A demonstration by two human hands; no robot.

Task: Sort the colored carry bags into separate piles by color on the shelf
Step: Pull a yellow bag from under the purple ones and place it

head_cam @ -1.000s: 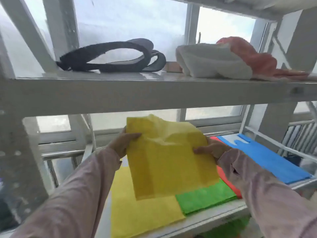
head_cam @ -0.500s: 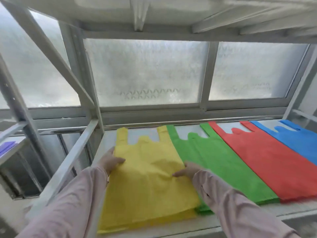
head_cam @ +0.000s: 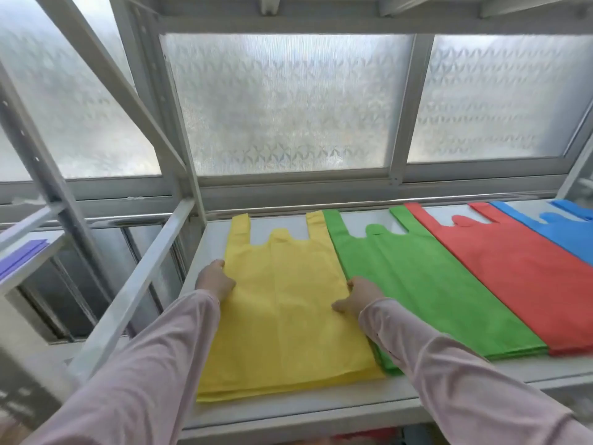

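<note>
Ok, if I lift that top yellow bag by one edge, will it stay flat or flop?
Probably flops: the yellow bag looks softly creased. Likely light, being so thin. Pushed, it may slide, since layers beneath show slightly offset front edges.

The leftmost pile [head_cam: 288, 316], second pile [head_cam: 433, 300], third pile [head_cam: 513, 277] and rightmost pile [head_cam: 564, 232] lie side by side on the shelf [head_cam: 321, 409]. The window [head_cam: 288, 101] stands behind them.

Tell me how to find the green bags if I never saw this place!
Look at the white shelf under the frosted window, where four piles lie side by side. The green pile is second from the left, between the yellow pile and the red pile; it alone is green.
</note>
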